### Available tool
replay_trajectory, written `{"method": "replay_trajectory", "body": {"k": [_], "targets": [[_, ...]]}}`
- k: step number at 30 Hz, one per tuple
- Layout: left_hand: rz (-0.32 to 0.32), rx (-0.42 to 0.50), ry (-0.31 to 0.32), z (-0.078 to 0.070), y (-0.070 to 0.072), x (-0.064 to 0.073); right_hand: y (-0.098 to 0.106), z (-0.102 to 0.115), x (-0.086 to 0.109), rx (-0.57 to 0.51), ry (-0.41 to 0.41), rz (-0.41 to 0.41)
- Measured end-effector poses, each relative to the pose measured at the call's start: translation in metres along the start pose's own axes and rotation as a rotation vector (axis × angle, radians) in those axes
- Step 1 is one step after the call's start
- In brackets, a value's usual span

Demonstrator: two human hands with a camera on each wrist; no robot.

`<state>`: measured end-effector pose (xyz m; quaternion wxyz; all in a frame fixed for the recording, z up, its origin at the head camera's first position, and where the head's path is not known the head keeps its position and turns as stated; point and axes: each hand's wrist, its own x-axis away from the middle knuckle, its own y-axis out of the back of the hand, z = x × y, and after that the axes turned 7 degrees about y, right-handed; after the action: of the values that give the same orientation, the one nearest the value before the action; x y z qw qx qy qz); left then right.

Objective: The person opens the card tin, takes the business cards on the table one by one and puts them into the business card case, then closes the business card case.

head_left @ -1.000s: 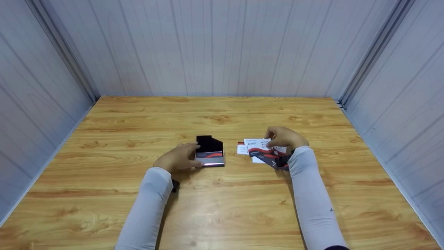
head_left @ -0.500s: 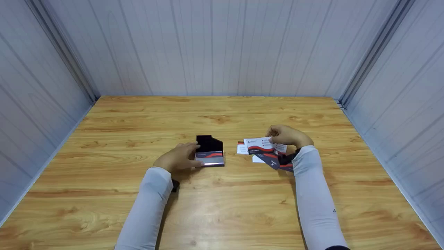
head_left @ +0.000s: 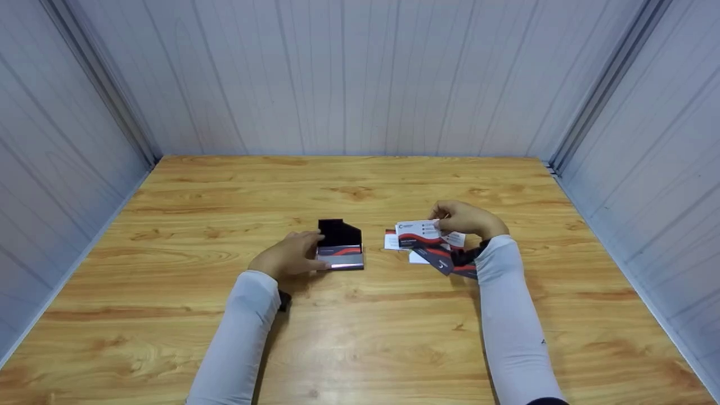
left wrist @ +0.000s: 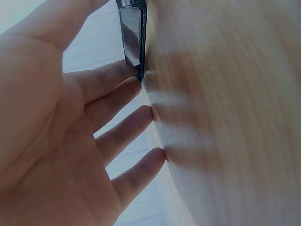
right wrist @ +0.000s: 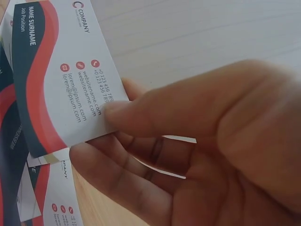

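Left hand [head_left: 289, 254]: fingers spread, touching shiny case [head_left: 344, 260]
Right hand [head_left: 469, 219]: pinches white-red card [right wrist: 61, 75]
Loose cards [head_left: 436, 261]: overlapping, right of case
Table [head_left: 360, 349]: wood-grained

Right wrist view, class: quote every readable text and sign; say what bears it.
Held card:
"COMPANY"
"NAME SURNAME"
"Job Position"
"+0 123 456 789", twice
"websitename.com", twice
"lorem@ipsum.com", twice
Logo, phone, link, envelope icons
Lower card: "PANY", rest cut off
Dark card: "WEBSITE", rest unclear
Too small: line beneath "COMPANY"
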<state>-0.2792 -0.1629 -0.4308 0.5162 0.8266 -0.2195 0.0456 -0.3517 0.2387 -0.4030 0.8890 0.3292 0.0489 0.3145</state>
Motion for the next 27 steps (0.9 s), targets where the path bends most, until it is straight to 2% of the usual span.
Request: {"method": "replay_trajectory", "body": {"k": [9, 16, 20, 27], "targets": [[0.004, 0.006, 0.016, 0.0, -0.001, 0.0, -0.005, 0.009, -0.004, -0.027, 0.01, -0.011], [0.01, 0.012, 0.033, 0.0, -0.001, 0.0, -0.015, 0.016, -0.013, -0.019, 0.088, -0.018], [0.005, 0.019, 0.025, 0.0, -0.001, 0.0, -0.021, 0.021, -0.018, -0.023, 0.096, -0.033], [0.016, 0.017, 0.042, -0.002, 0.0, 0.0, -0.04, 0.032, -0.03, -0.028, 0.16, -0.042]]}}
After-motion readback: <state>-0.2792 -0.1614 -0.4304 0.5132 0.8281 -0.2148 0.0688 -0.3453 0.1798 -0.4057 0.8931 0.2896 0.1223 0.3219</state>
